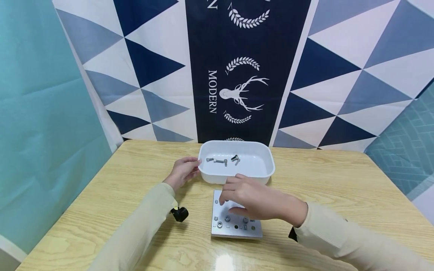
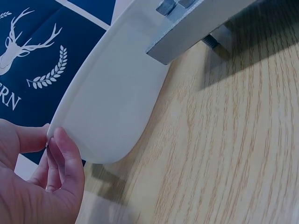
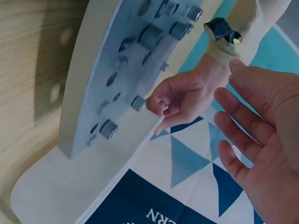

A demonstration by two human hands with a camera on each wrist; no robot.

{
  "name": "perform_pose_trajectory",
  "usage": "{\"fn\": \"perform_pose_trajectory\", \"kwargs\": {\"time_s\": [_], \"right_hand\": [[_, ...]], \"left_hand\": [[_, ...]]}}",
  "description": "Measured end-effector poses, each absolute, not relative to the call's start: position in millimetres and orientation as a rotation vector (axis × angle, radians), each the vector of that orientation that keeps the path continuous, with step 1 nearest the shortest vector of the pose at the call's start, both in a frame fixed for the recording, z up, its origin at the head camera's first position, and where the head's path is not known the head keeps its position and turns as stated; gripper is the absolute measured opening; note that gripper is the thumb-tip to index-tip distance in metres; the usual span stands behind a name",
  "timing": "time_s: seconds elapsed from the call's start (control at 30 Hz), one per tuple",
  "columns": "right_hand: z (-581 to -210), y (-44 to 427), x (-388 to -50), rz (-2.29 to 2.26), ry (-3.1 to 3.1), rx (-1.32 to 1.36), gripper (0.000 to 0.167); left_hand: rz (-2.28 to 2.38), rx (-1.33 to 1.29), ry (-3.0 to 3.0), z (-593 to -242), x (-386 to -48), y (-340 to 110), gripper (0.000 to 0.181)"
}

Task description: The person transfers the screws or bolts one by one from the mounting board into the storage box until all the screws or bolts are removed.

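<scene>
A white tray (image 1: 237, 180) holds several small screws (image 1: 220, 161) on its floor. My left hand (image 1: 184, 171) pinches the tray's left rim between thumb and fingers, which the left wrist view also shows at the hand (image 2: 51, 172). Nearer me lies a metal plate (image 1: 237, 235) with holes and several bolts; in the right wrist view its bolts (image 3: 152, 37) stand out from the face. Above the plate hovers my right hand (image 1: 252, 197), fingers loosely bent and apart, holding nothing; its palm (image 3: 266, 135) shows in the right wrist view.
The wooden table (image 1: 322, 180) extends on both sides. A patterned cloth (image 1: 162, 75) hangs behind its back edge, and a teal sheet (image 1: 44, 113) hangs at the left. Black wrist cameras (image 1: 180, 214) are worn on the arms.
</scene>
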State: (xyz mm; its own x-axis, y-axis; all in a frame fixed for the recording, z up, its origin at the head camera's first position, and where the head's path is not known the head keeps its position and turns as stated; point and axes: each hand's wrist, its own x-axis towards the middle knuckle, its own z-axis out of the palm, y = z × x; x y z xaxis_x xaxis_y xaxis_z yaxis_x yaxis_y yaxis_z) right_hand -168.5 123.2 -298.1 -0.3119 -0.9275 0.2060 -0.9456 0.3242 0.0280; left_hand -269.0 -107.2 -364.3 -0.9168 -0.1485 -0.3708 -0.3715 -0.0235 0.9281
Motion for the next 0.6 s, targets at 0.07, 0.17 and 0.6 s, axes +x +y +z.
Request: {"fn": "perform_pose_trajectory", "kwargs": {"time_s": [0.07,0.17,0.6], "right_hand": [[-300.0,122.1,-165.7,0.136,-2.387,1.727,0.021],[-303.9,119.6,-161.9,0.124,-2.387,1.741,0.021],[-332.0,109.4,-151.0,-0.012,-2.325,1.759,0.015]], "left_hand": [[2.066,-0.556,2.078,-363.8,-269.6,-107.2,0.030],[2.073,-0.549,2.084,-363.1,-270.5,-107.2,0.030],[2.076,-0.554,2.068,-365.9,-267.9,-107.2,0.032]]}}
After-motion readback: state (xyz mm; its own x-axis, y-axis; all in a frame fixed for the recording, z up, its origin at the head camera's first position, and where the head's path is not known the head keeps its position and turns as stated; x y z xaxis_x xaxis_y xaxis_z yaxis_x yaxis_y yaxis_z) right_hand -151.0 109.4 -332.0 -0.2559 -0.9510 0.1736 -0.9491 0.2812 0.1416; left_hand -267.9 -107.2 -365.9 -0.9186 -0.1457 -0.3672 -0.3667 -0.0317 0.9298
